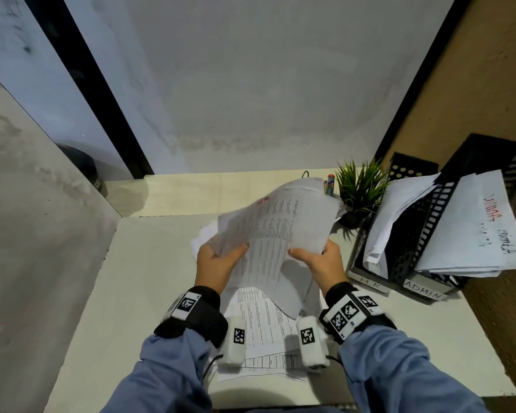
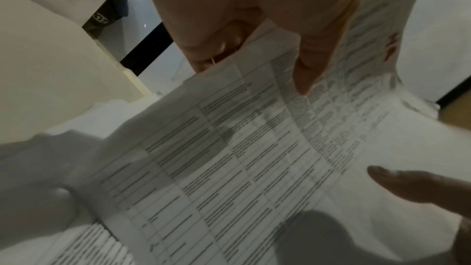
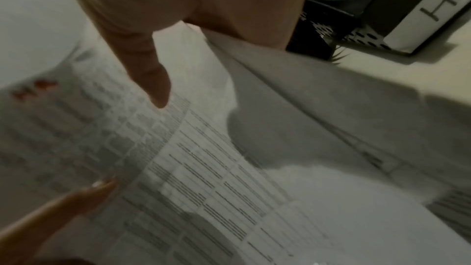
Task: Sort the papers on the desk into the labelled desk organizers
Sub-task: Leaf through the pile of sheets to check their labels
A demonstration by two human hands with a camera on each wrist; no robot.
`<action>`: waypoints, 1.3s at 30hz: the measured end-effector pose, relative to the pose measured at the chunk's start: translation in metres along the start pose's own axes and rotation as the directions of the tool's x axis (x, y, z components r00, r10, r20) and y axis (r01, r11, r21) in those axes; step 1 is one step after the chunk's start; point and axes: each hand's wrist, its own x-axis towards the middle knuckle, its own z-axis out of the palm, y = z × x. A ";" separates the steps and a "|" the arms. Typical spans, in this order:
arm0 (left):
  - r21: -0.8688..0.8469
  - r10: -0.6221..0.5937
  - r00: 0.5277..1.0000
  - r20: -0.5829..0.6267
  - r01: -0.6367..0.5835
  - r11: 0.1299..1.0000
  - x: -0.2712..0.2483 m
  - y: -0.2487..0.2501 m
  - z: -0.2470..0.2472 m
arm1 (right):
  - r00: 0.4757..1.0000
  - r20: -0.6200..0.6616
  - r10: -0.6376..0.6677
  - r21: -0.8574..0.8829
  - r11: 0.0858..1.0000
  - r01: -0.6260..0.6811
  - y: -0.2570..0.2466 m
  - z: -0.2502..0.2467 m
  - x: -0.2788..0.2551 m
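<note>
- Holding a printed sheet [image 1: 276, 234] up above the desk [image 1: 149, 281], both hands grip it by its lower part: the left hand [image 1: 216, 260] at the left edge, thumb on top and fingers behind, the right hand [image 1: 318, 262] at the right edge in the same pinch.
- The sheet carries a table of fine print and a red mark near its top; it bends and its lower corner hangs toward the person.
- In the left wrist view the thumb [image 2: 316, 51] presses on the printed face; the right wrist view shows the other thumb [image 3: 150, 72] doing likewise.
- More printed papers [image 1: 262, 332] lie flat on the desk under the hands, between the two wrists.
- At the right of the desk stand two black mesh desk organizers [image 1: 423, 231], side by side, with white labels reading "HR" [image 1: 368, 282] and "ADMIN" [image 1: 423, 291]; both already contain sheets, and those in the ADMIN one stick out with red and dark handwriting.
- A small green plant [image 1: 359, 186] stands just behind the organizers, and beside it what seems to be a pen holder, mostly hidden by the raised sheet.
</note>
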 end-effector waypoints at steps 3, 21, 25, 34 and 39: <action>0.002 0.023 0.999 -0.032 -0.023 1.000 0.001 0.007 0.005 | 0.999 -0.025 -0.031 0.029 0.999 0.032 -0.008 0.004 -0.003; -0.010 0.016 0.999 -0.051 -0.017 1.000 0.001 -0.002 0.001 | 0.997 -0.047 -0.053 0.037 0.998 0.055 -0.012 0.011 0.002; 0.189 -0.146 0.989 -0.020 0.147 0.971 -0.012 -0.034 -0.005 | 0.991 -0.096 0.093 -0.128 0.986 -0.105 0.015 0.003 0.000; 0.378 0.096 0.991 0.098 -0.126 0.917 0.011 0.040 0.024 | 0.733 -0.304 -0.608 -0.700 0.665 0.261 -0.062 -0.061 0.020; 0.527 0.152 0.936 0.317 -0.307 0.793 0.025 0.099 0.075 | 0.804 -0.583 0.113 -0.334 0.869 -0.365 -0.059 -0.105 0.047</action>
